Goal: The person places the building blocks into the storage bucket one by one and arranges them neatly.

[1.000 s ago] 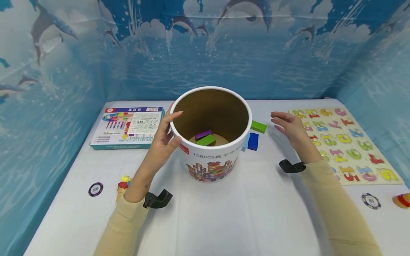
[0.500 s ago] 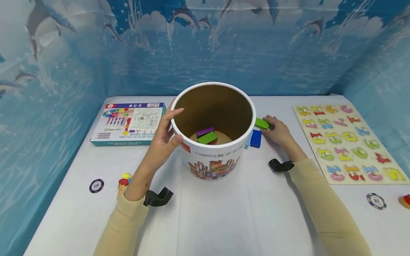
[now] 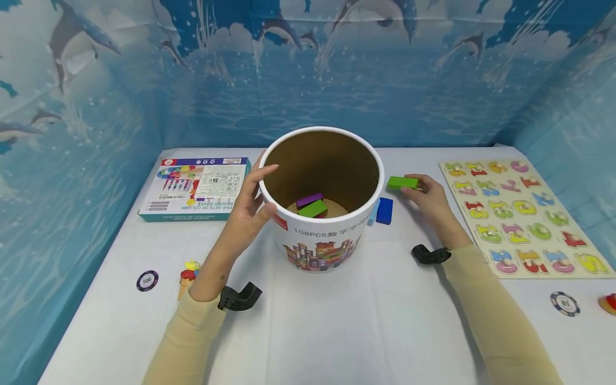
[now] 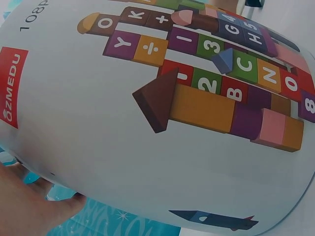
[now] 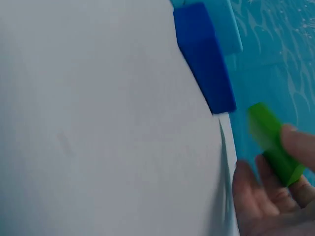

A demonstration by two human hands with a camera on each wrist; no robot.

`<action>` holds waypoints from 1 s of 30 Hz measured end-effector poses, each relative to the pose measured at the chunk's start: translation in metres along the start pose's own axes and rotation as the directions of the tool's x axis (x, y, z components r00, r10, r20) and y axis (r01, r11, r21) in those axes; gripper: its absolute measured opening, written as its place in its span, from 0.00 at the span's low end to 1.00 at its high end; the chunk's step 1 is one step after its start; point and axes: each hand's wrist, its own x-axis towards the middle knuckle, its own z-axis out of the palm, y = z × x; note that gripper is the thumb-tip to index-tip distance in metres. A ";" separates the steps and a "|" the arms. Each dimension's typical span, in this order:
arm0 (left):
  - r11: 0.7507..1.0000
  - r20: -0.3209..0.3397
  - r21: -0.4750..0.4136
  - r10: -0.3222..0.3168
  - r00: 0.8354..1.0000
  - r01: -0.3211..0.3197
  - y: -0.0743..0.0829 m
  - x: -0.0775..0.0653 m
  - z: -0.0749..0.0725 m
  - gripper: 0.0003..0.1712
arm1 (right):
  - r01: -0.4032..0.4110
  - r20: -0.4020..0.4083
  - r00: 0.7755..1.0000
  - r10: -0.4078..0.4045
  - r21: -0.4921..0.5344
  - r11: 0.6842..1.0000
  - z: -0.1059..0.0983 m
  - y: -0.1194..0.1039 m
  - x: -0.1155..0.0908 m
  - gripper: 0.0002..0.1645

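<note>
Large white bucket [image 3: 317, 235] with printed toy bricks stands upright in the middle of the head view. My left hand [image 3: 245, 214] holds its left side, a finger over the rim and the thumb near the front wall. Inside lie a purple block [image 3: 309, 200] and a green block [image 3: 313, 209]. Right of the bucket, my right hand [image 3: 430, 200] pinches another green block [image 3: 402, 183] between thumb and fingers; the right wrist view shows this green block [image 5: 275, 145] in its grip. A dark blue block [image 3: 384, 210] and a light blue block [image 3: 373, 212] lie close to the bucket.
A flat boxed bead set [image 3: 194, 190] lies back left. A number puzzle board [image 3: 524, 219] lies at the right. Poker chips [image 3: 147, 280] and an ice-cream-shaped toy [image 3: 187, 279] sit toward the front left. Another chip [image 3: 565, 303] lies front right. A dolphin-printed curtain [image 3: 308, 80] encloses the table.
My right hand has come left to the loose green block, taken hold of it, and drawn it slightly right of the bucket. The left hand stays at the bucket's rim.
</note>
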 end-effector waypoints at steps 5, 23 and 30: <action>1.000 0.000 0.011 -0.004 1.000 0.004 0.000 0.000 0.000 0.43 | -0.067 0.054 0.997 0.047 0.452 0.889 -0.014 -0.025 -0.011 0.35; 1.000 0.004 0.010 0.002 1.000 -0.002 0.001 0.001 0.001 0.44 | 0.179 0.187 0.830 -0.525 0.803 0.569 -0.011 -0.181 -0.081 0.21; 1.000 -0.006 0.021 -0.003 1.000 0.003 0.000 -0.001 0.000 0.45 | 0.165 0.439 0.762 -0.477 0.580 0.797 0.030 -0.213 -0.085 0.20</action>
